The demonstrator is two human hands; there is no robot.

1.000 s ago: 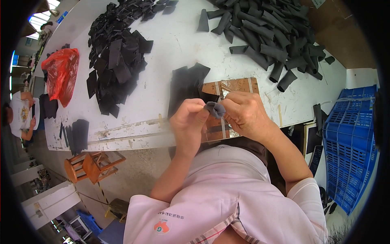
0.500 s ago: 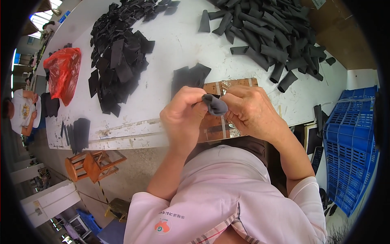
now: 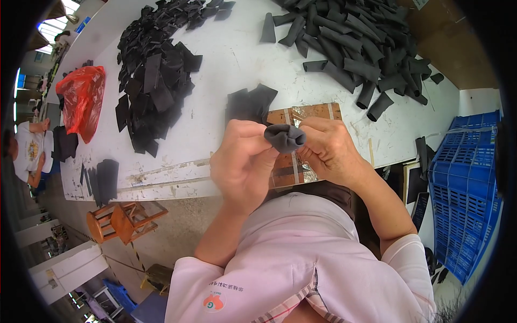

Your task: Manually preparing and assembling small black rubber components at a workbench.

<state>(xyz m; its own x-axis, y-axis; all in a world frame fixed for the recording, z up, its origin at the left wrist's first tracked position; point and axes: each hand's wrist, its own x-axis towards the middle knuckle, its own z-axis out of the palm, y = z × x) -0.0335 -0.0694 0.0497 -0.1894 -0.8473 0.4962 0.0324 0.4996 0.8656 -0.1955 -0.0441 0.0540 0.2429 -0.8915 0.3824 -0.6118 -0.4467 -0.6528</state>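
Between my two hands is a dark grey fabric tube point(image 3: 284, 138), its rounded, folded end facing up. My left hand point(image 3: 245, 156) pinches the tube's left side with thumb and fingers. On the other side my right hand point(image 3: 331, 148) grips its right edge, fingers curled. Beneath them lies a brown cardboard piece point(image 3: 327, 112) with shiny tape, at the table's near edge. Several flat black fabric pieces point(image 3: 249, 105) rest just beyond my left hand. The tube's lower part is hidden by my fingers.
A heap of flat black pieces point(image 3: 161, 81) spreads over the white table point(image 3: 231, 59) at left; grey tubes point(image 3: 350, 48) pile up at far right. A red plastic bag point(image 3: 83, 99) sits far left. Blue crates point(image 3: 466, 188) stand at right, a wooden stool point(image 3: 126, 220) at lower left. Another person point(image 3: 33, 151) is at left.
The tube's opening has turned from a gaping, slanted mouth to a rounder, folded end pointing up. My left hand has shifted slightly; both hands keep their hold.
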